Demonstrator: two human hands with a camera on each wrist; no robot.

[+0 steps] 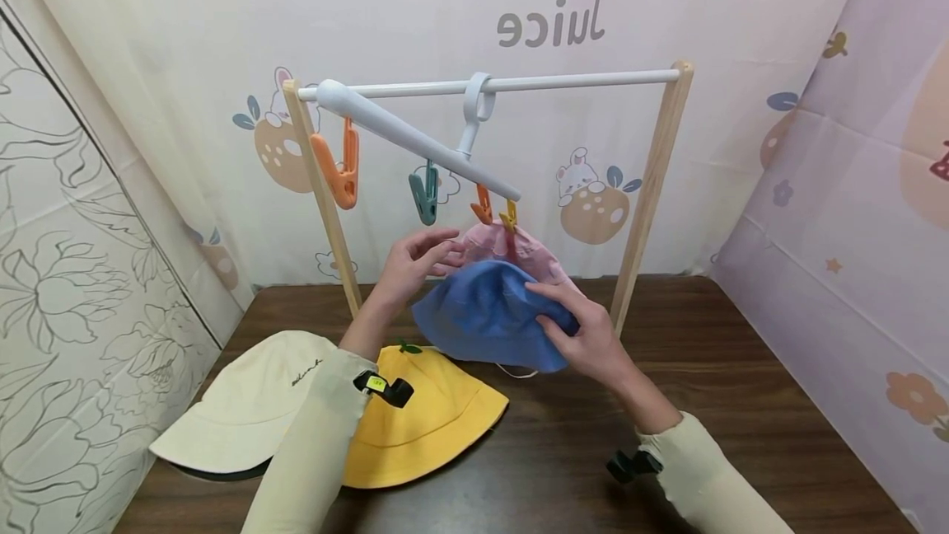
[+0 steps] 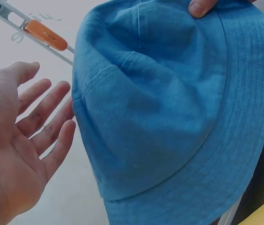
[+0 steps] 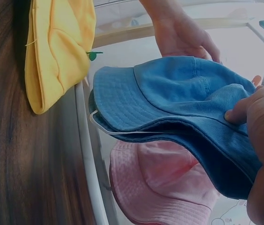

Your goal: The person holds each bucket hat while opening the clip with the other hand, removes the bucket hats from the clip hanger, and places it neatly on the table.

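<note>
Two hands work at one blue bucket hat [image 1: 485,316]. The right hand [image 1: 586,332] pinches its brim between thumb and curled fingers, at the hat's 3 o'clock edge in the head view. The left hand [image 1: 415,262] is spread, fingers [image 2: 43,117] straight and apart, just beside the crown at 10 o'clock, gripping nothing. The blue hat hangs in the air above the dark wooden table [image 1: 741,402], in front of a pink hat [image 1: 519,250] clipped by a yellow peg [image 1: 508,214] to a white hanger [image 1: 415,138]. At 7 o'clock lie a yellow hat [image 1: 430,427] and, left of it, a cream hat [image 1: 248,406].
</note>
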